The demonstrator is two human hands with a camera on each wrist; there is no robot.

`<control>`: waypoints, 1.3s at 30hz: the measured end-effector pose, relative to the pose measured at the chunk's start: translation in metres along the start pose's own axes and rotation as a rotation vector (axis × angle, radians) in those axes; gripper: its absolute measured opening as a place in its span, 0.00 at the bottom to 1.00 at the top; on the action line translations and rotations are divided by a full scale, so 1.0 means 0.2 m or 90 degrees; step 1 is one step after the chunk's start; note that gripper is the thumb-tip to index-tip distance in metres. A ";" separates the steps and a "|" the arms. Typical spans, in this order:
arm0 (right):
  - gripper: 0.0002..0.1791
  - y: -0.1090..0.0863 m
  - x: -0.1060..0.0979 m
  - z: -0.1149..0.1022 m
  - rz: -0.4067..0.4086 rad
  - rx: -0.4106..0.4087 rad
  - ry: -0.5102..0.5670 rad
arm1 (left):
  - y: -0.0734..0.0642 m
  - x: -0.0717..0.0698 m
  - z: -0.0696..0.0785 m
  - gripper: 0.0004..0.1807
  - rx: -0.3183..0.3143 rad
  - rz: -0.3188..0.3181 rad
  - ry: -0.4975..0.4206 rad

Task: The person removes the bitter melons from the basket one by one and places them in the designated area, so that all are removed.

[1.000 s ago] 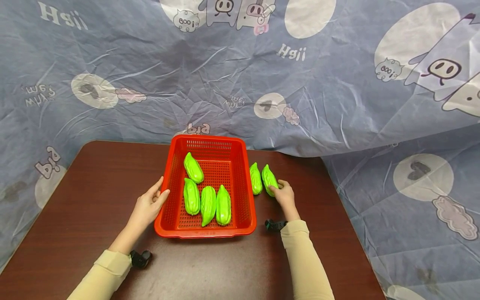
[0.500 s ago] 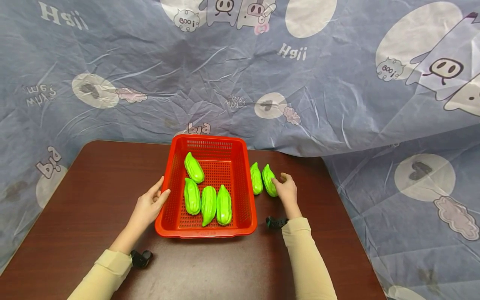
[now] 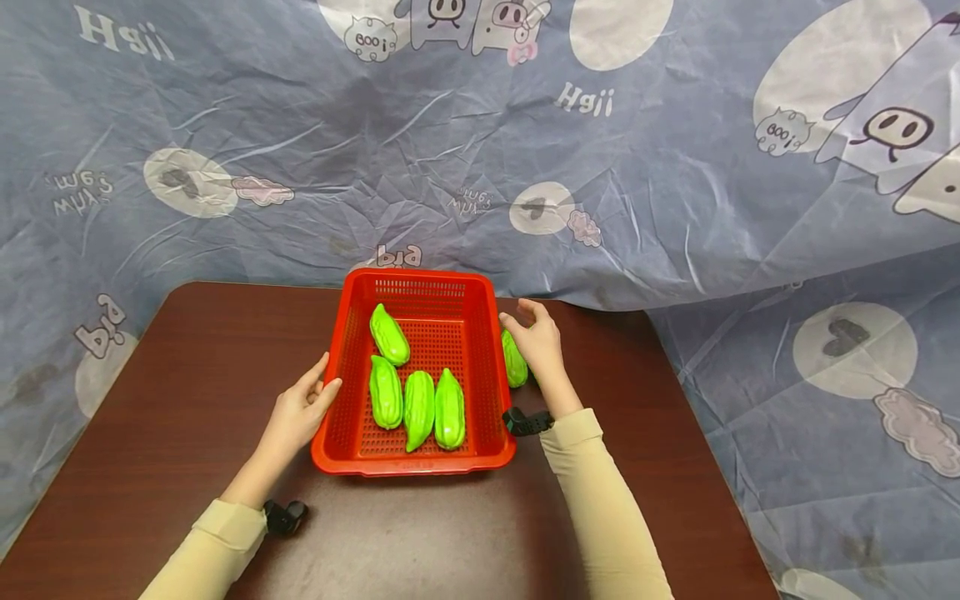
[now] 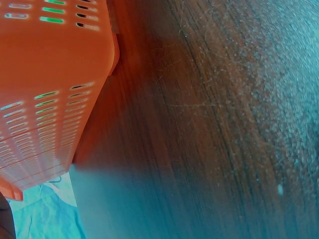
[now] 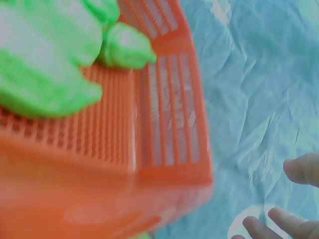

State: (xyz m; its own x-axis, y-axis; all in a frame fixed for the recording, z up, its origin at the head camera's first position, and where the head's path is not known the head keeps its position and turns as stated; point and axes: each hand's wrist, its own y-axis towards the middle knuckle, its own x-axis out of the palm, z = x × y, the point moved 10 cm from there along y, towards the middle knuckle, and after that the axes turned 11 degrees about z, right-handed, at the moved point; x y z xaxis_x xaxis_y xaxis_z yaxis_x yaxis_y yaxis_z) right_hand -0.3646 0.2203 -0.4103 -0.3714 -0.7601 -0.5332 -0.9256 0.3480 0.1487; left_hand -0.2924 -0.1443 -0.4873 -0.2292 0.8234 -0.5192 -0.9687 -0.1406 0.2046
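Note:
A red perforated plastic basket (image 3: 416, 465) stands on the table with several bright green bitter gourds in it, one of them (image 3: 449, 410) at its right. My left hand (image 3: 296, 417) rests against the basket's left side, thumb tip at the rim and fingers fairly straight. Right of the basket, my right hand (image 3: 542, 342) hovers over a bitter gourd (image 3: 515, 360) lying on the table. Its thumb and fingers are spread, with nothing seen between them. The hand and wrist cover the spot where another gourd lay. In the right wrist view the thumb (image 5: 303, 169) stands apart from the fingers.
The dark brown wooden table (image 3: 187, 375) reaches out on both sides of the basket. Behind it hangs a wrinkled blue-grey cloth (image 3: 300, 150) with cartoon prints. Black wrist devices, such as the left one (image 3: 285, 517), are worn on both arms.
My right hand has let go of the right-hand gourd outside the basket and moved left and away from me, over the gourd beside the basket. The left hand and basket stay put.

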 end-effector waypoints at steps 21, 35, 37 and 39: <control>0.33 -0.16 0.63 -0.24 -0.132 -0.036 -0.007 | 0.00 0.01 -0.01 0.33 0.008 0.006 0.010; 0.31 -0.23 0.89 -0.20 -0.155 -0.031 -0.078 | 0.00 0.00 0.00 0.33 0.009 0.009 0.014; 0.31 -0.23 0.91 -0.19 -0.156 -0.036 -0.090 | 0.00 0.00 0.00 0.32 0.008 0.010 0.014; 0.31 -0.23 0.92 -0.18 -0.153 -0.041 -0.103 | -0.01 0.00 0.00 0.32 0.007 0.010 0.014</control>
State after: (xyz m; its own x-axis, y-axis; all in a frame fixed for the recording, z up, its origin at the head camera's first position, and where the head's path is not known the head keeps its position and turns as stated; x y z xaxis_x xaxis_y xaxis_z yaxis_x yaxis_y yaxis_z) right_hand -0.3924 0.0441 -0.4860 -0.1299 -0.7177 -0.6842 -0.9902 0.1299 0.0518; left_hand -0.2914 -0.1441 -0.4881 -0.2467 0.8085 -0.5344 -0.9639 -0.1476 0.2216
